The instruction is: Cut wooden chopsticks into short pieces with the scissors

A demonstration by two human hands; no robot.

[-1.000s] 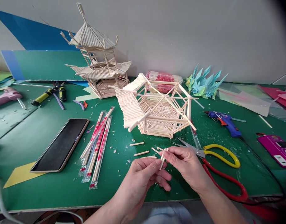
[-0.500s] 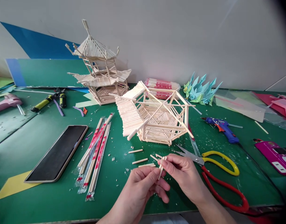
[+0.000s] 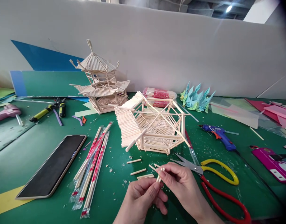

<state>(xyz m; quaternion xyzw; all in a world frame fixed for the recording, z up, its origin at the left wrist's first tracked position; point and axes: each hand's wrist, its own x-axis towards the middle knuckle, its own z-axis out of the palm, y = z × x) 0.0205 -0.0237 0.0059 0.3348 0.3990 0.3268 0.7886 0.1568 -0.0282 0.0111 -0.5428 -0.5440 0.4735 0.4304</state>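
Observation:
My left hand [image 3: 147, 196] and my right hand [image 3: 180, 183] meet low in the middle of the view. Between their fingertips they pinch a few short wooden sticks [image 3: 160, 175], held close together; the exact number is partly hidden by the fingers. Just beyond lie several more cut sticks [image 3: 138, 171] on the green table. Behind them stands a half-covered stick frame [image 3: 162, 135], hexagonal in shape, with a slatted roof panel [image 3: 127, 127] on its left side. Scissors [image 3: 191, 166] with one yellow and one red handle lie open beside my right hand.
Wrapped chopsticks [image 3: 93, 174] and a phone [image 3: 53, 168] lie at left. A finished stick pagoda [image 3: 98, 90] stands behind, near pliers [image 3: 48, 110] and a pink glue gun [image 3: 9, 113]. At right are a blue glue gun [image 3: 218, 135], a magenta power strip [image 3: 271, 163] and folded-paper pieces [image 3: 197, 98].
The camera has tilted up, so the table sits lower in view and the ceiling shows. Both hands keep the sticks pinched, with the sticks a little more bunched.

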